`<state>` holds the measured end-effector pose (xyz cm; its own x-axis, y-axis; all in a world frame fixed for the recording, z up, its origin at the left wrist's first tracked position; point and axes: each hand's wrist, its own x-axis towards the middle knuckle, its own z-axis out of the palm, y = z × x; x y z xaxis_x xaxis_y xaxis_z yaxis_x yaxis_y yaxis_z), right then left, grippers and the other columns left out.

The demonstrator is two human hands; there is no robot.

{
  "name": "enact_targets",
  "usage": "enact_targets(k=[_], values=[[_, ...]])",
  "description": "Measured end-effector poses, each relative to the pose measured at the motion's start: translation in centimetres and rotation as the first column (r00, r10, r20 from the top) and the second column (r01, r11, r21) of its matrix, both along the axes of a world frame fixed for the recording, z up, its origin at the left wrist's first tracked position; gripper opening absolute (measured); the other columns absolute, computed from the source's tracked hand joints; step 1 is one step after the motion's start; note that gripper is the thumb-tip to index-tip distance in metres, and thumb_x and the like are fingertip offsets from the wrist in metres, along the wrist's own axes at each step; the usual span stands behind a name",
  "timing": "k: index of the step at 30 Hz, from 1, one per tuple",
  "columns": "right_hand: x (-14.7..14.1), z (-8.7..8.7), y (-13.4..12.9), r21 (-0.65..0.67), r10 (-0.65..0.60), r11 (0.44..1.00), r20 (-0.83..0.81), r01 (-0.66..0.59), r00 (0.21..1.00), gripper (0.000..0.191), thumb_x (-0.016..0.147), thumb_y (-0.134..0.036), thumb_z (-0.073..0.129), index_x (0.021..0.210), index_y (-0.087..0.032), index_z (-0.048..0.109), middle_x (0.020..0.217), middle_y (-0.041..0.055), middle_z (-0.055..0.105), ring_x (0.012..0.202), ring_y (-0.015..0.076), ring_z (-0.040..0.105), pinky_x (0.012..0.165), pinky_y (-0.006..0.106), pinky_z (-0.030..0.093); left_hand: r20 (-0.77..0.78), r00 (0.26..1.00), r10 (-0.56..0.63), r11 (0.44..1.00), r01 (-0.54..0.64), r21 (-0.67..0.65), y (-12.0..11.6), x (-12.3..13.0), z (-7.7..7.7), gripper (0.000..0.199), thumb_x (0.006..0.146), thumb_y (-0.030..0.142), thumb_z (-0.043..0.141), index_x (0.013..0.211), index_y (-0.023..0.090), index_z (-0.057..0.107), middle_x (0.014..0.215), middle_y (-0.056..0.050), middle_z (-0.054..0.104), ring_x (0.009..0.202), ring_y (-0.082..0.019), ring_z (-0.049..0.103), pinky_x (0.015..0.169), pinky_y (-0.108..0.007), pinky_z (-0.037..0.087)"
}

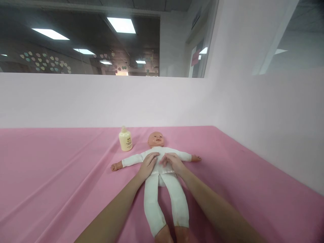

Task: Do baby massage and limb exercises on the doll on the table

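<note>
A baby doll [159,168] in a white suit lies on its back in the middle, head away from me, arms spread wide and legs toward me. My left hand [150,164] rests on the left side of its chest, fingers extended and holding nothing. On the right side of the chest is my right hand [172,161], its fingers apart, slightly bent and a little blurred, with nothing in them. The doll's face points up between and beyond both hands.
A pale yellow pump bottle [125,140] stands upright to the left of the doll's head. Pink cloth [63,168] with creases covers the surface. White walls [106,101] with windows rise behind and at the right.
</note>
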<state>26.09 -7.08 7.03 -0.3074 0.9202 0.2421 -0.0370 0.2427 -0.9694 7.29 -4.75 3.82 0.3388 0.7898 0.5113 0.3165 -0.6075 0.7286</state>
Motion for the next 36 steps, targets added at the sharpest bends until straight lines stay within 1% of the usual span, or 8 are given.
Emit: enact_targets(k=[3,8,17,21,25,29,34,36], values=[[1.0,-1.7,1.3,0.180,-0.282,0.948,0.087,0.264,0.955,0.041,0.091,-0.044,0.048,0.113,-0.017,0.068,0.123,0.0106,0.067,0.112,0.0227,0.062,0.106,0.039,0.042,-0.119,0.992,0.049,0.999,-0.047,0.018,1.2,-0.7,-1.3,0.043,0.099,0.039,0.035,0.133,0.022,0.053,0.142,-0.007,0.053,0.136,-0.019,0.043,0.120,-0.040,0.027],[3.3,-4.7,3.5,0.304,-0.391,0.916,0.522,0.263,0.758,0.060,0.092,-0.043,0.044,0.144,-0.014,0.044,0.155,0.0123,0.037,0.145,0.0242,0.031,0.121,0.044,0.019,-0.307,0.922,0.238,0.970,-0.242,0.025,2.5,-2.4,-2.9,0.052,0.101,0.041,0.028,0.145,0.019,0.041,0.152,-0.008,0.042,0.144,-0.021,0.033,0.121,-0.044,0.024],[7.4,-5.7,4.4,0.518,-0.603,0.795,0.730,0.315,0.322,0.047,0.098,-0.037,0.035,0.136,-0.016,0.053,0.139,0.0120,0.056,0.134,0.0254,0.043,0.114,0.040,0.024,-0.589,0.606,0.534,0.832,-0.502,0.237,2.8,-4.5,-2.5,0.051,0.099,0.042,0.029,0.137,0.020,0.054,0.143,-0.009,0.054,0.140,-0.031,0.036,0.118,-0.052,0.018],[8.5,-5.4,3.9,0.592,-0.659,0.745,0.726,0.308,0.196,0.042,0.099,-0.037,0.034,0.123,-0.016,0.061,0.122,0.0131,0.066,0.119,0.0259,0.052,0.109,0.041,0.025,-0.610,0.451,0.651,0.719,-0.623,0.307,2.9,-6.7,-1.9,0.044,0.097,0.039,0.032,0.122,0.021,0.064,0.128,-0.011,0.063,0.130,-0.034,0.045,0.115,-0.057,0.016],[9.2,-5.1,3.6,0.599,-0.685,0.690,0.722,0.405,0.100,0.040,0.099,-0.036,0.035,0.118,-0.016,0.063,0.116,0.0146,0.067,0.117,0.0271,0.054,0.113,0.049,0.015,-0.607,0.384,0.696,0.661,-0.674,0.331,2.9,-7.5,-1.7,0.045,0.096,0.040,0.031,0.109,0.017,0.067,0.115,-0.015,0.067,0.121,-0.035,0.051,0.112,-0.063,0.015],[8.0,-4.1,3.4,0.606,-0.705,0.682,0.694,0.410,0.147,0.040,0.099,-0.032,0.033,0.120,-0.015,0.064,0.121,0.0153,0.066,0.119,0.0279,0.054,0.115,0.053,0.011,-0.572,0.372,0.731,0.648,-0.641,0.412,2.6,-6.3,-1.8,0.044,0.095,0.040,0.036,0.112,0.013,0.066,0.117,-0.019,0.067,0.134,-0.042,0.040,0.112,-0.069,0.006],[2.2,-1.6,1.4,0.490,-0.489,0.858,0.687,0.154,0.537,0.052,0.101,-0.041,0.029,0.143,-0.017,0.046,0.151,0.0120,0.043,0.143,0.0269,0.033,0.118,0.049,0.019,-0.500,0.632,0.592,0.804,-0.423,0.418,2.4,-4.4,-2.0,0.046,0.099,0.040,0.030,0.128,0.019,0.058,0.131,-0.014,0.062,0.136,-0.035,0.042,0.115,-0.063,0.015],[-0.3,-0.4,-0.5,0.423,-0.317,0.905,0.726,-0.033,0.611,0.056,0.100,-0.047,0.032,0.149,-0.020,0.038,0.159,0.0099,0.028,0.149,0.0298,0.017,0.120,0.053,0.014,-0.513,0.703,0.492,0.865,-0.331,0.377,2.5,-4.1,-2.4,0.047,0.100,0.037,0.026,0.133,0.020,0.054,0.135,-0.013,0.059,0.132,-0.030,0.048,0.115,-0.057,0.022]])
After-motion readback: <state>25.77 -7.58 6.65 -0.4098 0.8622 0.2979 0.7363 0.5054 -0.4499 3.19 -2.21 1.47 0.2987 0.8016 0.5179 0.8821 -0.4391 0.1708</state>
